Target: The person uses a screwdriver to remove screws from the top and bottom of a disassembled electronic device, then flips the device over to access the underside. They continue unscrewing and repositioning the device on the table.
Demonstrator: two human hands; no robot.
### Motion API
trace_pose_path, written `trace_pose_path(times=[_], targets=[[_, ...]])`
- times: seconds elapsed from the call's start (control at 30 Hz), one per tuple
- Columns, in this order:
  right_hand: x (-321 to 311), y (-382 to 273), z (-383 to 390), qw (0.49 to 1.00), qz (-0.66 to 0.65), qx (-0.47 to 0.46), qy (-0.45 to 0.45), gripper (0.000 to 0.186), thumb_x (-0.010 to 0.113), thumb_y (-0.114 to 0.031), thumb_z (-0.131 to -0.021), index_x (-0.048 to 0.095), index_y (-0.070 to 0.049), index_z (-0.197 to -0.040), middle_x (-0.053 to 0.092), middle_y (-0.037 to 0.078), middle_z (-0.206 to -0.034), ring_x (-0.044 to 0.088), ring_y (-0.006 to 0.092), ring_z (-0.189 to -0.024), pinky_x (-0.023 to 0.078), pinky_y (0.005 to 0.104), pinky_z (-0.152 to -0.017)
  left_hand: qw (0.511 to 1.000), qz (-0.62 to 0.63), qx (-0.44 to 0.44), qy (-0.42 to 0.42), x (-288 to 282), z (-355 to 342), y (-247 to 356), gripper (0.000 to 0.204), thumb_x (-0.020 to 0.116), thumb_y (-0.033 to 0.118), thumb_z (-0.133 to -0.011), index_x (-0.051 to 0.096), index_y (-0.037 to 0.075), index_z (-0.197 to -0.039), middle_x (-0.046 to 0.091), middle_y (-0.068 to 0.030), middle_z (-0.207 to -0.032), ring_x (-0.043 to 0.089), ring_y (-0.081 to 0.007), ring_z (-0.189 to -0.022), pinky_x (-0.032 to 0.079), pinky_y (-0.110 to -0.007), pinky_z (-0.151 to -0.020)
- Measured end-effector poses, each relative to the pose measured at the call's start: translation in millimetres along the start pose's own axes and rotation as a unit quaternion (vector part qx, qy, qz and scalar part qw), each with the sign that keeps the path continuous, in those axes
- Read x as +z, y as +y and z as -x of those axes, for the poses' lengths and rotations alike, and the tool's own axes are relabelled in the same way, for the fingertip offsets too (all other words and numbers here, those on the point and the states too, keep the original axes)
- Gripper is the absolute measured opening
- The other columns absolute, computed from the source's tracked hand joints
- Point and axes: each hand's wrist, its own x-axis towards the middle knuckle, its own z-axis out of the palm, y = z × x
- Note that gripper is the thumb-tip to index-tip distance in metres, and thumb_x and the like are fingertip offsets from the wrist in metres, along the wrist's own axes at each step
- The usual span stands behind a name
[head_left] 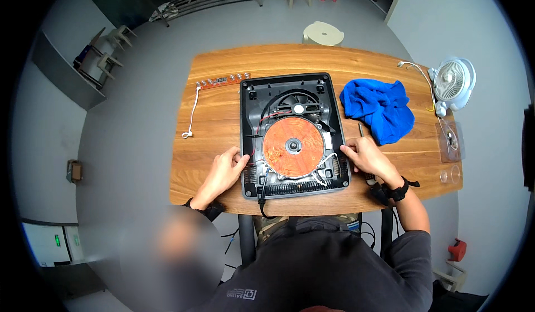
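An opened induction cooker base [244, 117] lies on the wooden table in front of me, its inside facing up. In it sit a round copper coil [277, 144] and, beyond that, a black cooling fan [298, 109]. My left hand [224, 171] grips the left edge of the base, thumb over the rim. On the opposite side, my right hand [365, 157] holds the right edge the same way. A screwdriver [360, 129] lies partly hidden under my right hand. Thin red and white wires run around the coil.
A narrow circuit board [223, 81] with a white cable [193, 111] lies at the far left of the table [206, 128]. To the right are a blue cloth [379, 108], a small fan [454, 80] and clear plastic containers [451, 142]. A stool [323, 33] stands beyond.
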Motion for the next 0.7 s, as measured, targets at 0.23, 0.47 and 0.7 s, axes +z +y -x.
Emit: trace_pose_path(times=[0.23,0.47,0.7], targets=[[-39.9,-25.4,-19.1,0.995,0.046,-0.067,0.059,0.030,0.067,-0.021,-0.100,0.071,0.005,-0.087,0.067,0.012,-0.064,0.066,0.0195,-0.054,0.051,0.0353,-0.053,0.995,-0.070,0.046,0.057,-57.8,-30.3,9.4,0.027,0.071,0.021,-0.097,0.072,-0.004,-0.106,0.075,-0.0161,-0.082,0.073,-0.0243,-0.072,0.056,-0.036,-0.070],[-46.7,-99.9,-83.9,0.963,0.137,-0.221,0.068,0.024,0.074,-0.022,-0.094,0.072,0.002,-0.091,0.072,0.018,-0.076,0.072,0.0331,-0.070,0.055,0.0405,-0.064,0.975,-0.187,0.098,0.069,-93.9,-134.2,-32.2,0.027,0.075,0.017,-0.091,0.072,-0.002,-0.110,0.072,-0.0224,-0.110,0.071,-0.0370,-0.102,0.056,-0.045,-0.088],[-32.3,-173.7,-199.3,0.938,0.246,-0.243,0.035,0.020,0.077,-0.025,-0.087,0.076,-0.006,-0.094,0.076,0.019,-0.092,0.073,0.0400,-0.092,0.058,0.0493,-0.079,0.941,-0.311,0.082,0.101,-104.9,-214.0,-65.2,0.031,0.075,0.009,-0.085,0.073,0.003,-0.115,0.070,-0.0186,-0.114,0.068,-0.0383,-0.109,0.056,-0.047,-0.095]])
